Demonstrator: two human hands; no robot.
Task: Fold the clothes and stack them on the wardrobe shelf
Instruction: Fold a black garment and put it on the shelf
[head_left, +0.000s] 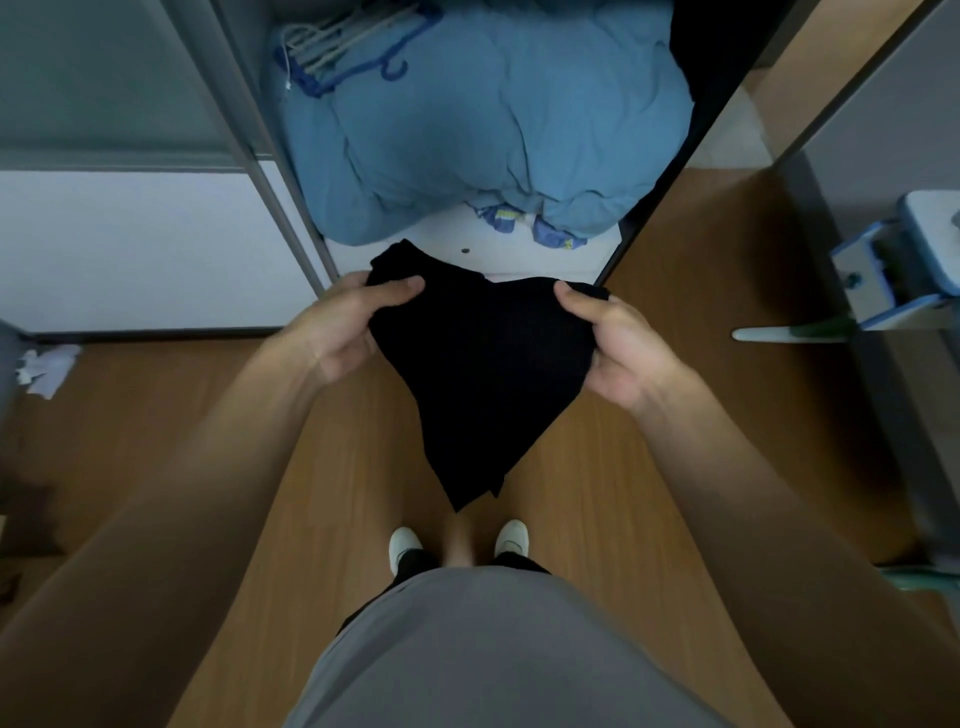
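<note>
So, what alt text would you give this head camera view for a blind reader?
A left hand and right hand hold up a black garment before an open wardrobe, where a blue duvet lies with hangers on top.

Beyond the left hand (343, 332), white wardrobe shelf (498, 260) under a bulky blue quilt (493, 130); far left, white paper scraps (44, 366) on brown wooden floor (156, 415).

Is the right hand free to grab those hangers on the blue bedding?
Probably not yet: the right hand grips the black garment with the left hand. The hangers lie uncovered atop the blue bedding, so letting go should clear the way.
</note>
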